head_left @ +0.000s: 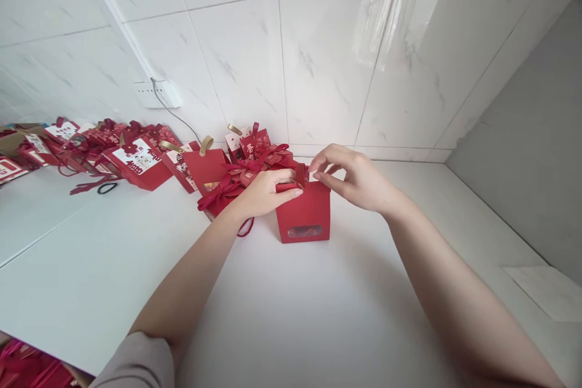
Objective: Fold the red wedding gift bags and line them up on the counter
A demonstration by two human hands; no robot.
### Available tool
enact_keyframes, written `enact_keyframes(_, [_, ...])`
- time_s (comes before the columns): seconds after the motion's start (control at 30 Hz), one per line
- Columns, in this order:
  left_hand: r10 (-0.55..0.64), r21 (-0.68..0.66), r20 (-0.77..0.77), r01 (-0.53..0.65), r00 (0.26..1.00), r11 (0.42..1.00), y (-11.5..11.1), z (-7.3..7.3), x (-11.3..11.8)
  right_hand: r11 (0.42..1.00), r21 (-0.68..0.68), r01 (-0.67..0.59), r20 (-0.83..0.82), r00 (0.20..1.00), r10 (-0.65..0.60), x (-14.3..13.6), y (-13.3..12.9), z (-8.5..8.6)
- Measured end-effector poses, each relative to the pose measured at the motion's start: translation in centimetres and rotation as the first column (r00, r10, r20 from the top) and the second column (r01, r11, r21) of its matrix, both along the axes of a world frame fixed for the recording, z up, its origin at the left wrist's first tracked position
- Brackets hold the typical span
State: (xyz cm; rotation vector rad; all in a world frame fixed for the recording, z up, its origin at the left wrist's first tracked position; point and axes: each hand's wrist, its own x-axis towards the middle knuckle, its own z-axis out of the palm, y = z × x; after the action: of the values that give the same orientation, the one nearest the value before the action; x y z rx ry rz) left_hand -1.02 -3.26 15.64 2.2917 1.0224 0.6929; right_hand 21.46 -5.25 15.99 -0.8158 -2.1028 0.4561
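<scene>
A small red gift box (304, 211) with an oval clear window low on its front stands upright on the white table, its top open. My left hand (271, 191) grips the upper left edge, thumb in front and fingers behind. At the upper right corner, thumb and forefinger of my right hand (352, 176) pinch a small white-faced flap (313, 176) of the box. What lies inside the box is mostly hidden. Just left of and behind it sit red gift boxes with ribbon bows (221, 194), partly covered by my left hand.
More decorated red boxes (143, 163) line the wall to the left. A dark loop (107, 188) lies on the white table (291, 315). A power socket with a cable (157, 95) is on the tiled wall. A white sheet (545, 291) lies at right; red items (31, 367) show at lower left.
</scene>
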Motion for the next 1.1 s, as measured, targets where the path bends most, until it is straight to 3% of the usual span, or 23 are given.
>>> enact_keyframes(0.13, [-0.038,-0.048,-0.021,0.037,0.999,0.998,-0.2,0.2,-0.1,0.985,0.170,-0.024,0.154,0.988,-0.002,0.0,0.0,-0.2])
enact_keyframes(0.3, [-0.031,-0.076,-0.053,0.027,0.998,0.997,-0.2,0.3,-0.3,0.981,0.189,-0.044,0.274,0.962,-0.009,-0.3,0.6,-1.0])
enact_keyframes(0.77, [-0.049,-0.034,0.009,0.049,0.999,0.998,0.1,-0.2,0.0,0.988,0.130,-0.081,0.223,0.974,0.051,-0.2,0.8,-1.0])
enact_keyframes(1.1, [-0.045,-0.026,0.019,0.045,0.999,0.999,-0.1,-0.1,0.1,0.982,0.168,-0.080,0.244,0.969,0.038,-0.5,0.7,-0.9])
